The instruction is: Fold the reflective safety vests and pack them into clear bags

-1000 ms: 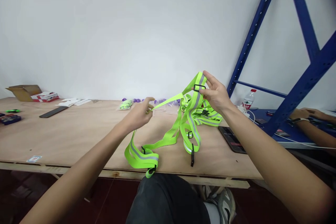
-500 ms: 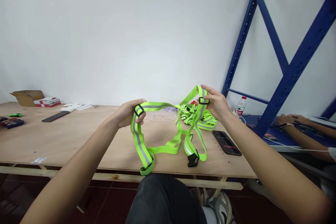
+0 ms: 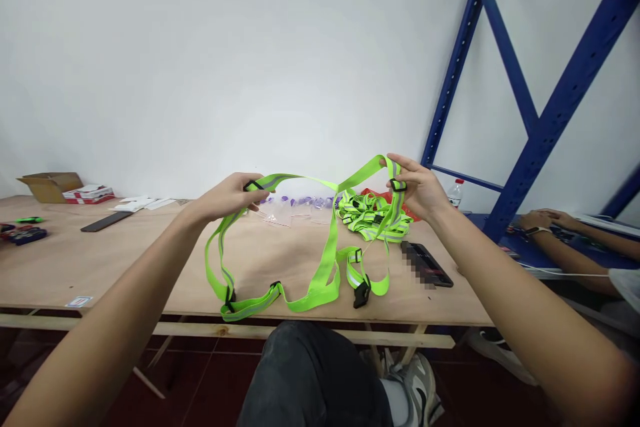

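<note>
A neon-green reflective harness (image 3: 327,260) with grey stripes hangs stretched between my two hands above the table. My left hand (image 3: 231,197) pinches one strap at a black slider buckle. On the other side my right hand (image 3: 417,187) grips the other shoulder strap by a second black slider (image 3: 397,185). Lower down, the straps form loops near the table's front edge, and a black clip buckle (image 3: 361,293) dangles at the right. Behind the harness, below and left of my right hand, lies a heap of similar green straps (image 3: 367,213).
A phone (image 3: 427,264) lies right of the heap. Clear bags with purple marks (image 3: 276,210) rest by the wall. A cardboard box (image 3: 50,187), white papers and a dark flat bar (image 3: 106,221) are at left. A blue rack (image 3: 530,133), a bottle (image 3: 455,193) and another person's hands (image 3: 543,220) are at right.
My left hand has moved left and slightly up, spreading the harness wider. The left loop has swung left and opened out. My right hand keeps its hold, slightly farther right.
</note>
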A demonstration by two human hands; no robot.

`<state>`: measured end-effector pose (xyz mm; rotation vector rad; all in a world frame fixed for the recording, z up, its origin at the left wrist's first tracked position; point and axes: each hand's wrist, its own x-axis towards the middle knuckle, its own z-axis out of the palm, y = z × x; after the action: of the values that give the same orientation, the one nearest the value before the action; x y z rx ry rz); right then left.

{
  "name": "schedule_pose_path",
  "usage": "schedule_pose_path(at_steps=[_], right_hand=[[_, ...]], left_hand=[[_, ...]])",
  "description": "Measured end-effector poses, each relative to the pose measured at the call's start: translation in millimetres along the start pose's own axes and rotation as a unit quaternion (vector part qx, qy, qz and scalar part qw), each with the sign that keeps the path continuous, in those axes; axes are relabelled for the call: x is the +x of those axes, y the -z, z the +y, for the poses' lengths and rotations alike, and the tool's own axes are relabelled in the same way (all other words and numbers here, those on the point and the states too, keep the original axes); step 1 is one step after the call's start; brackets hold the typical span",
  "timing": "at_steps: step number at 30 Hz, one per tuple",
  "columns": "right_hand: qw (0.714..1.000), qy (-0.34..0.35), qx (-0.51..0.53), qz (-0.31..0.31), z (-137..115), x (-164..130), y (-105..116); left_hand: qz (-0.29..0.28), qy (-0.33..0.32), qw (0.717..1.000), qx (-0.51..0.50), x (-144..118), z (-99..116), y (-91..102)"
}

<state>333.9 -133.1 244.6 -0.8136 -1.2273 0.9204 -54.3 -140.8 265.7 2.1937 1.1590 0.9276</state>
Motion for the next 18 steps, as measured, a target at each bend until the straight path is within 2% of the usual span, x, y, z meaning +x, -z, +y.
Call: schedule_pose_path(at_steps=[2, 3, 4, 5, 6, 7, 9, 11, 12, 14, 18], right_hand=[[1.0, -0.008, 0.011, -0.008, -1, -1, -1], [1.0, -0.011, 0.014, -0.014, -2, -2, -1], [1.0, -0.013, 0.015, -0.022, -2, -2, -2], [0.999, -0.014, 0.014, -0.031, -2, -3, -2], [0.999, -0.018, 0.013, -0.041, -2, -4, -2], [0.998, -0.023, 0.012, -0.051, -2, -4, -2], [0.997, -0.037, 0.003, -0.07, -1, -5, 0], [0.995, -0.049, -0.015, -0.089, -1, -5, 5], [0.993, -0.057, -0.026, -0.099, 0, -5, 8], [0.99, -0.077, -0.047, -0.113, 1, -5, 16], [0.977, -0.142, -0.081, -0.136, -1, -5, 33]], left_hand=[[0.112, -0.012, 0.991, 0.072, 5, -1, -1.8], [0.153, -0.017, 0.985, 0.083, 7, -2, -1.8], [0.169, -0.015, 0.983, 0.074, 9, -5, -0.9], [0.154, -0.004, 0.987, 0.044, 10, -7, 0.9], [0.106, 0.018, 0.994, -0.001, 11, -9, 3.6], [0.034, 0.045, 0.997, -0.054, 10, -12, 6.9], [-0.12, 0.085, 0.976, -0.158, 7, -18, 14.2], [-0.214, 0.089, 0.945, -0.233, 2, -25, 20.4], [-0.231, 0.085, 0.934, -0.257, 0, -29, 22.9], [-0.232, 0.081, 0.928, -0.28, -3, -35, 26.5], [-0.214, 0.098, 0.936, -0.263, -3, -38, 32.3]])
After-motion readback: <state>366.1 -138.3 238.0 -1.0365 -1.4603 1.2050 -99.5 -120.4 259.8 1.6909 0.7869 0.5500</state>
